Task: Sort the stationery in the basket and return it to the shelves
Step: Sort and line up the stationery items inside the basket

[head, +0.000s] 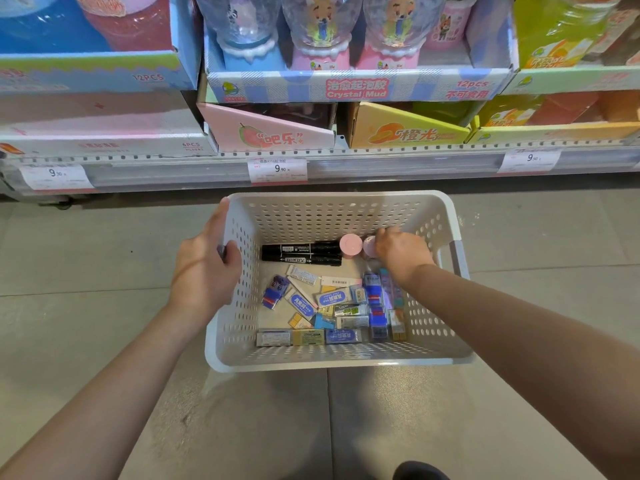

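Note:
A white perforated basket (346, 360) hangs in front of me above the floor. My left hand (204, 268) grips its left rim. Inside lie two black markers (301, 253) at the back, two pink round containers, and several small erasers and lead boxes (332, 306) scattered over the bottom. My right hand (401, 252) reaches into the back right of the basket, fingers curled around the right pink container (369, 247). The other pink container (350, 244) stands beside it, just left of my fingers.
A shop shelf (346, 164) with price tags reading 9.90 runs across in front of me. On it stand display boxes of Crystal Mud (356, 86), a pink box (270, 133) and an orange box (408, 131). Grey tiled floor lies below.

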`<action>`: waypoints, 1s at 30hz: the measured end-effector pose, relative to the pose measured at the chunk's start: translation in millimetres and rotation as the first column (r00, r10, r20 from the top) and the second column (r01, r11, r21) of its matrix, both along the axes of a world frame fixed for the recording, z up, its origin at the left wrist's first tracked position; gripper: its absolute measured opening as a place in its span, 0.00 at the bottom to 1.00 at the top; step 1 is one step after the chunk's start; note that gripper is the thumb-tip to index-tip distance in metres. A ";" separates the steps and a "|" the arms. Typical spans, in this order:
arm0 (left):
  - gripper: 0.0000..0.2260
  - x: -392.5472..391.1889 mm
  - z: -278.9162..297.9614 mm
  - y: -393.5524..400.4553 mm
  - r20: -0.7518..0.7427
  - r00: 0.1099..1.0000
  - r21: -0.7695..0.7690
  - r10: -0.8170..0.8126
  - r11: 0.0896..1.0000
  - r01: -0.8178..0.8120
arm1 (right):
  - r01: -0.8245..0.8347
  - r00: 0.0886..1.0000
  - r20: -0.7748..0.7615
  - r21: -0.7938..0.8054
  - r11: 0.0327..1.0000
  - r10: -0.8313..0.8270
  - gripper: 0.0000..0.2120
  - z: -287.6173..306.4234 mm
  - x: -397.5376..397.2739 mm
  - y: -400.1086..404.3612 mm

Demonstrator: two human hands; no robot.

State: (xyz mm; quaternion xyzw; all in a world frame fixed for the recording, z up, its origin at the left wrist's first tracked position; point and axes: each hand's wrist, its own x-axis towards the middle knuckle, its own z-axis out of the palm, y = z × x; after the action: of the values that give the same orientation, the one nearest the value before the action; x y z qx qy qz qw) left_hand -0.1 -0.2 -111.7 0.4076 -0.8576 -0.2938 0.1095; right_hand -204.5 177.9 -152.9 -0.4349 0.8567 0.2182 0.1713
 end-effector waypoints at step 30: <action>0.27 1.1 -1.9 -0.1 -0.048 0.999 0.062 0.007 0.998 -0.004 | -0.141 0.990 0.022 0.011 0.990 0.141 0.15 49.3 44.6 -24.8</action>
State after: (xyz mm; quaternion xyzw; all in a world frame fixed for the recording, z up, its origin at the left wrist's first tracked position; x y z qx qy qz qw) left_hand 1.1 -0.3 -113.6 0.4058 -0.8443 -0.3294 0.1181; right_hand -159.9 153.0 -103.6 -0.4954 0.8206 0.2307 0.1673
